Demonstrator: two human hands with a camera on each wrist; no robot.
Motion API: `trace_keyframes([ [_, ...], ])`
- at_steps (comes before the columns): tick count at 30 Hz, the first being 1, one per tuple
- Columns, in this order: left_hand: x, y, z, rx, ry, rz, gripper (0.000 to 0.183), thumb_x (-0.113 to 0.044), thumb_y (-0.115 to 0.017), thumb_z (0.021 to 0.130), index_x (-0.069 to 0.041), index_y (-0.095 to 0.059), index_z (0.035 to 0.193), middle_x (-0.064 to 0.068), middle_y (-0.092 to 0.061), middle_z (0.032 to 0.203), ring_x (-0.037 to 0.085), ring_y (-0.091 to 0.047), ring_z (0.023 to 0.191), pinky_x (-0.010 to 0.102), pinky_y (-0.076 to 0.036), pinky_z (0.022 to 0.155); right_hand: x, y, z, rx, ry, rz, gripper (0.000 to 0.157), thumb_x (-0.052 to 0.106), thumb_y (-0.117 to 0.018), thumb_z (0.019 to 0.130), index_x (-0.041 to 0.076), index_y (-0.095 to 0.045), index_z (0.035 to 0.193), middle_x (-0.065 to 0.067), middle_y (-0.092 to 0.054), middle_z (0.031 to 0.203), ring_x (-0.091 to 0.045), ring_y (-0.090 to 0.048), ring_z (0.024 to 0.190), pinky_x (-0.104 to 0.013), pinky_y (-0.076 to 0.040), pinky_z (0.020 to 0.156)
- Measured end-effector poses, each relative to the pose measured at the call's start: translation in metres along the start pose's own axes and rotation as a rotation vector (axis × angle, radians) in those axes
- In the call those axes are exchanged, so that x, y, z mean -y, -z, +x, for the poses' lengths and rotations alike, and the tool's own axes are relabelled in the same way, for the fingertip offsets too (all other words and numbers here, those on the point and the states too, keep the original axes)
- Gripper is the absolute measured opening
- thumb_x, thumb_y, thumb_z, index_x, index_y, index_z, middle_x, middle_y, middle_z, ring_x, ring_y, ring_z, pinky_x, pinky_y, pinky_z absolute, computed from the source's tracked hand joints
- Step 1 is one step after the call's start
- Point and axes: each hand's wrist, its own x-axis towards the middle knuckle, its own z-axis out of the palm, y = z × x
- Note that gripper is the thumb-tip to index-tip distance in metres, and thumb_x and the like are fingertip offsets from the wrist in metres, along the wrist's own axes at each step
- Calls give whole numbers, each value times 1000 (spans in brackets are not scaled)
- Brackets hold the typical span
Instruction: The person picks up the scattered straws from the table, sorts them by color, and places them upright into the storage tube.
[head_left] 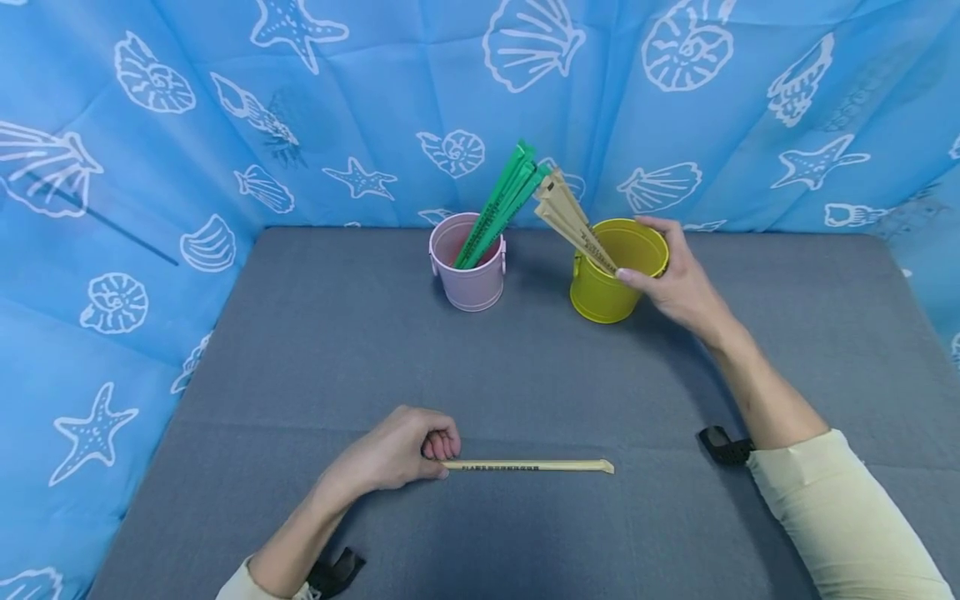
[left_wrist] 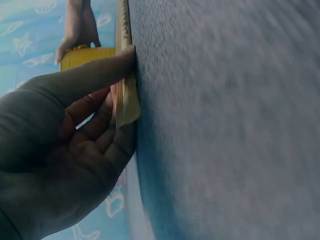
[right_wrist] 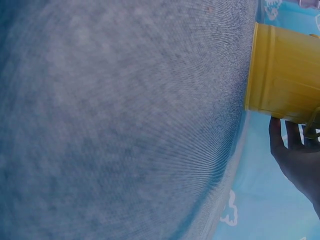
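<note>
My left hand pinches the left end of a beige paper-wrapped straw lying level over the grey table. In the left wrist view, thumb and fingers close on the end of the wrapped straw. Farther back, my right hand grips the rim and right side of a small yellow bucket, thumb at the front. Several beige wrapped straws lean out of that bucket to the left. In the right wrist view, fingers of the right hand lie against the yellow bucket.
Left of the yellow bucket stands a pink bucket holding several green wrapped straws. Both stand near the back edge of the grey cloth-covered table. A blue curtain with white shells and starfish hangs behind and at the left.
</note>
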Motion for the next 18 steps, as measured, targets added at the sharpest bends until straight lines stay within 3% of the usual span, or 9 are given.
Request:
trace_keyframes([
  [4, -3, -1, 1, -16, -10, 33, 23, -3, -85, 76, -18, -68, 83, -13, -60, 71, 1, -58, 66, 22, -51, 62, -1, 0, 1, 2, 6, -6, 77, 29, -71, 93, 18, -23, 153, -15, -42, 141, -28, -47, 124, -31, -41, 99],
  [11, -5, -3, 2, -19, 45, 13, 17, -12, -82, 82, -24, -70, 82, -15, -62, 69, 2, -59, 65, 23, -51, 61, 0, 0, 1, 8, -12, -6, 79, 34, -71, 93, 20, -22, 154, -15, -40, 143, -29, -45, 127, -46, -39, 105],
  [18, -7, 3, 1, -109, -31, -105, 18, -10, -78, 86, -25, -72, 93, -14, -66, 83, 6, -62, 75, 26, -52, 70, 1, 0, 1, 10, -25, -9, 81, 35, -71, 93, 18, -20, 154, -16, -40, 143, -30, -44, 128, -51, -37, 106],
])
